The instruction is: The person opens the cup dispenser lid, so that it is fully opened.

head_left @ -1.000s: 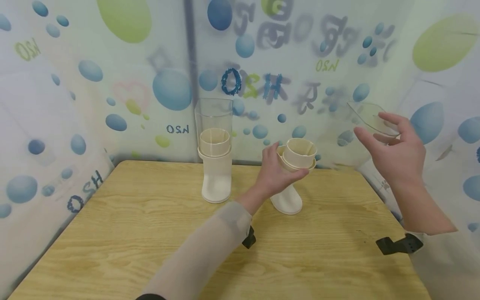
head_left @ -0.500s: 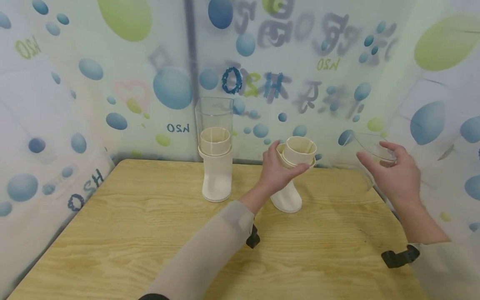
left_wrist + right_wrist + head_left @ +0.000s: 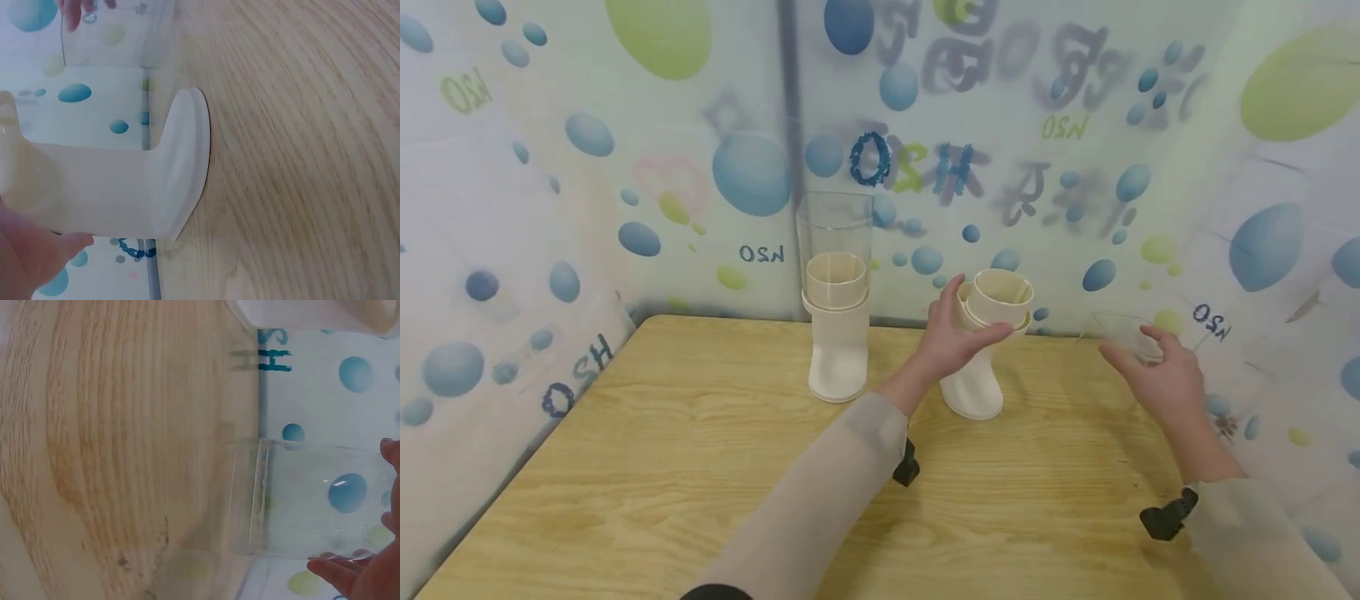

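My left hand (image 3: 951, 340) grips the upper part of a cream-white stand (image 3: 976, 390), thumb across its front below the round collar. The stand has a flared foot on the table and an open ring (image 3: 1002, 300) at its top. Off to the right, my right hand (image 3: 1165, 379) holds a clear plastic container (image 3: 300, 506) near its upper end, thumb and fingers on opposite sides. In the right wrist view its lower end hangs close over the table's back edge. In the head view the container is faint, and only its upper outline shows well.
A second cream-white stand (image 3: 837, 358) stands to the left, with a clear container (image 3: 835, 217) fitted around its ring. Behind the wooden table (image 3: 685, 467) hangs a curtain (image 3: 715, 92) printed with blue and green drops.
My right hand has come down and a little to the left with the clear container. The left hand keeps its grip on the stand, which stays in place.
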The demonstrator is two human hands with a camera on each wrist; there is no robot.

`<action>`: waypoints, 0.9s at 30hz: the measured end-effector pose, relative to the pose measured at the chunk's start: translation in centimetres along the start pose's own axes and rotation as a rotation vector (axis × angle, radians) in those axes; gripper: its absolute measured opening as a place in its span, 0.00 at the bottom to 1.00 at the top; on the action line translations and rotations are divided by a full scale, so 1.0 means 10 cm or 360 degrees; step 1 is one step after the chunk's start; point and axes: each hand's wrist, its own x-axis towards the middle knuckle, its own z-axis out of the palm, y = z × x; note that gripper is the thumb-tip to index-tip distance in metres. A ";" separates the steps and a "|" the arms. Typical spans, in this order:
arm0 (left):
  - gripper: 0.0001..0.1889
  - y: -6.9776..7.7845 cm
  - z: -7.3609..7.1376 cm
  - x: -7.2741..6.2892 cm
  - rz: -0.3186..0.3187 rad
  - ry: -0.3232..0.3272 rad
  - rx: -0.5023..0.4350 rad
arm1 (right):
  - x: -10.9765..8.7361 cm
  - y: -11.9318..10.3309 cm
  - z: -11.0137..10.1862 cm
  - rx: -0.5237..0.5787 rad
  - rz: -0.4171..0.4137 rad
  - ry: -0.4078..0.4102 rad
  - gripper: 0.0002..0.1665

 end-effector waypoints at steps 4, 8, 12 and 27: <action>0.60 -0.01 -0.02 0.05 -0.0011 -0.0046 -0.0003 | 0.05 0.10 0.09 0.0043 0.0050 0.0014 0.62; 0.60 -0.02 -0.05 0.09 -0.0008 -0.0086 0.0003 | 0.11 0.15 0.17 0.0057 0.0061 0.0027 0.62; 0.61 -0.02 -0.08 0.12 0.0003 -0.0096 0.0012 | 0.18 0.14 0.26 0.0035 0.0067 0.0019 0.63; 0.60 -0.10 -0.09 0.29 0.0034 -0.0138 0.0025 | 0.33 0.07 0.43 -0.0048 0.0103 0.0093 0.62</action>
